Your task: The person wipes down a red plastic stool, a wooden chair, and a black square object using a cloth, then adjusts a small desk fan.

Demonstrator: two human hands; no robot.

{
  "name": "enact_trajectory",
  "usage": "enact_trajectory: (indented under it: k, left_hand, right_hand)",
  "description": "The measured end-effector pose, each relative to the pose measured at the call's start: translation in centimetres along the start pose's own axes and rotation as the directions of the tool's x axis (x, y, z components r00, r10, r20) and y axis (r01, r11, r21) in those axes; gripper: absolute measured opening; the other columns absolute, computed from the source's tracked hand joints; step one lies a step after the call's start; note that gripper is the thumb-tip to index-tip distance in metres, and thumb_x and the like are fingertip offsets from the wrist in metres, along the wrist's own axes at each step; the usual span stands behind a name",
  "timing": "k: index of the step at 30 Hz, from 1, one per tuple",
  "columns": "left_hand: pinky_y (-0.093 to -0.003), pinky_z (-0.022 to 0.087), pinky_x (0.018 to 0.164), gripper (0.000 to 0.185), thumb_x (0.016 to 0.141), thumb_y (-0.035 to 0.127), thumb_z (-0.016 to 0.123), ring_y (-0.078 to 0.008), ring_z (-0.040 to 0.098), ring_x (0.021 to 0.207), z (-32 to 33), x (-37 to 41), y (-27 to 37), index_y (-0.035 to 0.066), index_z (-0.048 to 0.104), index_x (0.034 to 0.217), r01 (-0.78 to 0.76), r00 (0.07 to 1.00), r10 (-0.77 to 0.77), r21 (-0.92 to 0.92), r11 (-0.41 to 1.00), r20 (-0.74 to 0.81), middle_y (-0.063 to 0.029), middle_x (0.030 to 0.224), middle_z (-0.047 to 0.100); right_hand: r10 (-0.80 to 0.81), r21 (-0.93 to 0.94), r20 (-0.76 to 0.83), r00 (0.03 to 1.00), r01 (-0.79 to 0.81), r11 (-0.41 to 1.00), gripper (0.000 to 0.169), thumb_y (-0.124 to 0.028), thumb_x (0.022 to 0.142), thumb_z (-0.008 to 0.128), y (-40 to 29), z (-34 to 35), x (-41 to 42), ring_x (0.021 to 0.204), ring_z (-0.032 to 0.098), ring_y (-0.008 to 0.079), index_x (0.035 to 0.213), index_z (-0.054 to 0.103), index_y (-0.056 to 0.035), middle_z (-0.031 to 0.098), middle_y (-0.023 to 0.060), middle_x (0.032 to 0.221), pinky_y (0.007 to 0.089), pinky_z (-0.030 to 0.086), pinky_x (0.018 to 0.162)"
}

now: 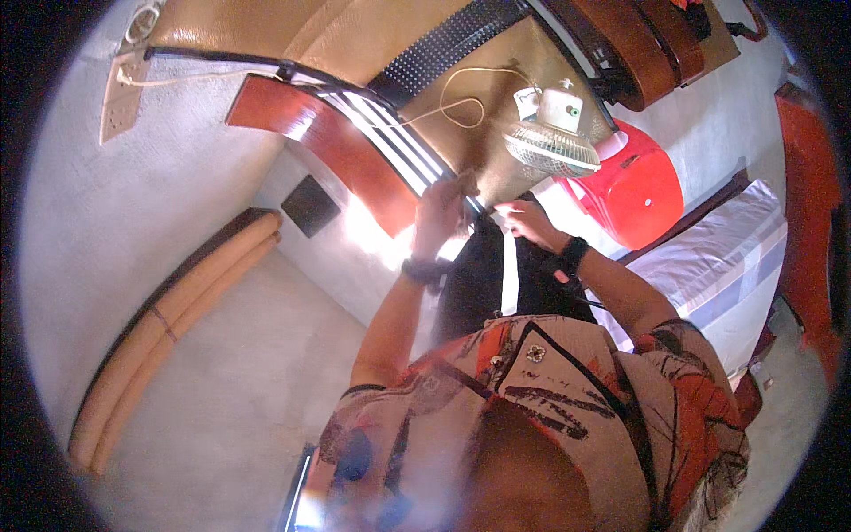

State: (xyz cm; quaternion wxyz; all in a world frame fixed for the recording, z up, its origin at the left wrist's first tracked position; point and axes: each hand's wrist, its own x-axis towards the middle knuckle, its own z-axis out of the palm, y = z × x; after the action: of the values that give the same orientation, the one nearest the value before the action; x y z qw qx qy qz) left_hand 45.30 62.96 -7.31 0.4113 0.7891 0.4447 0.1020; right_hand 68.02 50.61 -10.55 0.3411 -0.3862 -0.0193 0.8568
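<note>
My left hand (440,209) is raised near the padded brown surface, beside a bright striped panel (405,149); it is blurred, and a small brownish thing (469,183) shows at its fingertips. Just right of it, my right hand (528,223) has its fingers bent around the end of a white strip (510,272) that hangs down over dark cloth (469,286). Both wrists bear dark bands. Above my right hand, a small white fan (552,143) with a wire cage lies on the brown surface (495,156), its pale cable looping leftwards.
A red plastic stool (641,189) stands right of the fan. A curved reddish-brown wooden board (332,149) lies at the left. Further left are a rolled tan mat (173,332) and a wall socket board (123,96). White striped cloth (718,253) covers something at the right.
</note>
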Motion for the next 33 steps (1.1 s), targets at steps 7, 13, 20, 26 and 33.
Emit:
enact_trajectory:
  k: [7,13,20,26,33]
  left_hand:
    - [-0.0353,0.055,0.075,0.03,0.088,0.014,0.068,-0.0202,0.063,0.084,8.9,0.0,-4.1,0.004,0.06,0.115,0.434,0.815,-0.56,-0.484,0.76,-0.149,-0.0078,0.097,0.065]
    - [-0.0374,0.052,0.081,0.03,0.087,0.009,0.066,-0.0254,0.061,0.093,12.1,3.4,-4.4,0.008,0.061,0.116,0.46,0.701,-0.543,-0.29,0.839,-0.462,-0.0135,0.104,0.061]
    - [-0.0538,0.033,0.111,0.062,0.089,0.024,0.063,-0.0331,0.024,0.144,26.5,2.6,-6.7,0.023,0.041,0.147,0.318,0.916,-0.377,0.328,0.89,0.136,-0.0064,0.158,0.026]
    - [-0.0533,0.035,0.11,0.067,0.086,0.016,0.058,-0.0303,0.026,0.145,27.6,4.0,-9.1,0.023,0.038,0.149,0.123,0.969,-0.218,0.541,0.832,0.116,-0.0041,0.157,0.029]
    - [-0.0508,0.033,0.112,0.063,0.082,0.003,0.053,-0.0366,0.029,0.143,25.7,7.5,-11.4,0.015,0.046,0.144,0.301,0.949,-0.234,0.387,0.871,-0.211,-0.0072,0.154,0.035]
  right_hand:
    - [-0.408,-0.417,-0.555,0.725,0.182,0.891,0.043,-0.035,0.096,0.057,-1.8,-20.3,-9.7,0.085,0.068,0.0216,0.13,0.056,-0.0073,0.067,0.0093,0.11,0.0318,0.056,0.073]
    - [-0.339,-0.363,-0.549,0.764,0.147,0.92,0.059,-0.044,0.098,0.054,-15.7,-16.4,-4.2,0.117,0.054,0.0232,0.147,0.039,-0.0134,0.051,0.0056,0.139,0.04,0.05,0.092]
    - [-0.348,-0.475,-0.407,0.844,0.13,0.87,0.073,-0.036,0.088,0.072,-17.9,-10.1,1.7,0.12,0.053,0.0201,0.149,0.036,-0.0174,0.051,0.0036,0.137,0.0391,0.052,0.088]
    - [-0.294,-0.565,-0.444,0.847,-0.01,0.825,0.081,-0.039,0.083,0.076,-18.2,-12.2,2.3,0.115,0.055,0.0203,0.149,0.035,-0.0159,0.053,0.0046,0.135,0.0299,0.047,0.083]
    - [-0.054,-0.096,-0.183,0.982,0.037,0.995,0.073,-0.051,0.096,0.054,-17.1,-19.8,1.8,0.137,0.039,0.028,0.151,0.03,-0.0103,0.038,0.0079,0.151,0.0419,0.036,0.111]
